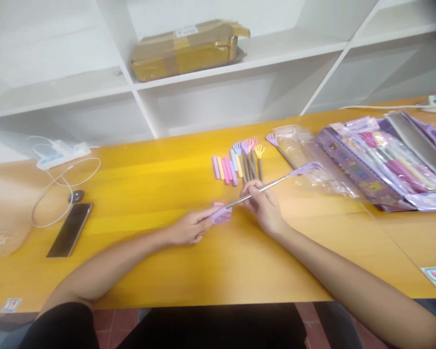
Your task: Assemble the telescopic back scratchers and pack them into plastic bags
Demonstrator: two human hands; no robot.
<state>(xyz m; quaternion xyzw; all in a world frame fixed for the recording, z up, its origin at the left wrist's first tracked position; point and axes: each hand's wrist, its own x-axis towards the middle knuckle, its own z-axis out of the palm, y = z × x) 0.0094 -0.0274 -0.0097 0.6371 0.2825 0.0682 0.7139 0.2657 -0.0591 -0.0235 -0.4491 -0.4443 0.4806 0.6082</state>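
Observation:
A purple telescopic back scratcher [276, 182] slants across the table in front of me, its metal rod drawn out and its claw at the upper right. My left hand [189, 228] is closed round the purple handle. Higher up, my right hand [264, 207] has its fingers wrapped round the metal rod. A small pinkish card or packet [223, 214] shows behind the handle; whether the left hand touches it, I cannot tell. Beyond my hands lie several coloured handle tubes [226, 170], beside several claw heads on metal rods [250, 160]. One more purple claw rod [284, 154] lies to their right.
A purple printed display box [363, 169] with wrapped back scratchers stands at the right, by clear plastic bags [305, 145]. A phone [70, 230], dark mouse [76, 196] and power strip with cables [63, 155] are at left. A carton [185, 51] sits on the white shelf.

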